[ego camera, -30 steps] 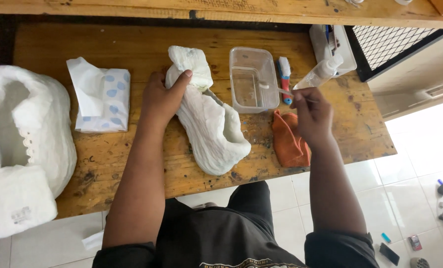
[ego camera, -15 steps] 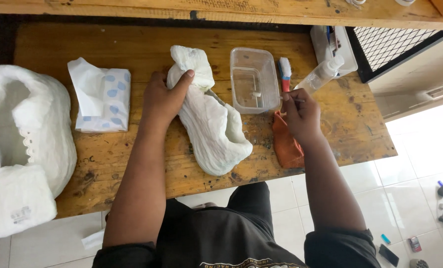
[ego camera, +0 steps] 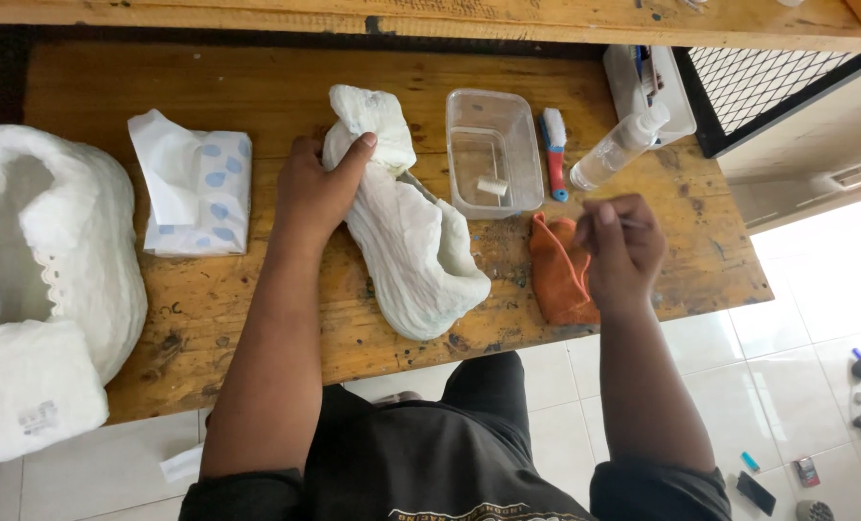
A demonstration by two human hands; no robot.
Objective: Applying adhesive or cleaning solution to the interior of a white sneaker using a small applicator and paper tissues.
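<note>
- A worn wooden surface [ego camera: 257,338] over white floor tiles; its near edge runs just below the work.
- Left hand [ego camera: 316,188] has its fingers clamped on the upper end of the tissue-wrapped shoe [ego camera: 406,227], whose long axis slants from far-left to near-right.
- Right hand [ego camera: 623,246], right of the shoe, has its fingers pinched on a thin tool, above the orange cloth [ego camera: 558,275].
- Bare room lies between shoe and cloth; a clear tub [ego camera: 493,150] stands beyond.

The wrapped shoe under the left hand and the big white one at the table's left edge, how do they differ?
The wrapped shoe is smaller, lies mid-table and is gripped by the left hand. The big white shoe looks much larger, lies at the table's left edge, and no hand touches it. Both are covered in white tissue.
</note>
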